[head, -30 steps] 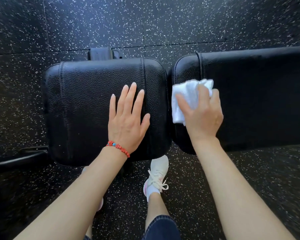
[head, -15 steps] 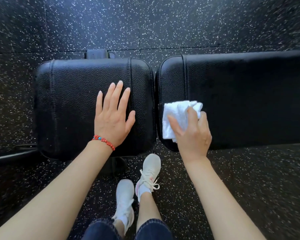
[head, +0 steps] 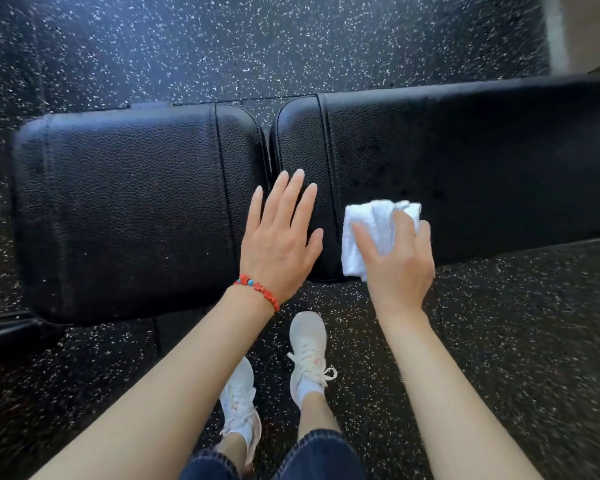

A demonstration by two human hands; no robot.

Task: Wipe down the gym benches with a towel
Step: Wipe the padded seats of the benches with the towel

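A folded towel (head: 378, 233) is pressed under the gripping right hand (head: 397, 261) at the long pad's (head: 482, 161) near-left corner, evidently for wiping; the left hand (head: 279, 242) is laid open and flat across the pad gap, likely for support.

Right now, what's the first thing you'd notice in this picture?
The bright white towel stands out most, bunched under the right hand on the long black bench pad. Next, the left hand lies flat with fingers spread over the gap between the pads, a red bead bracelet on its wrist.
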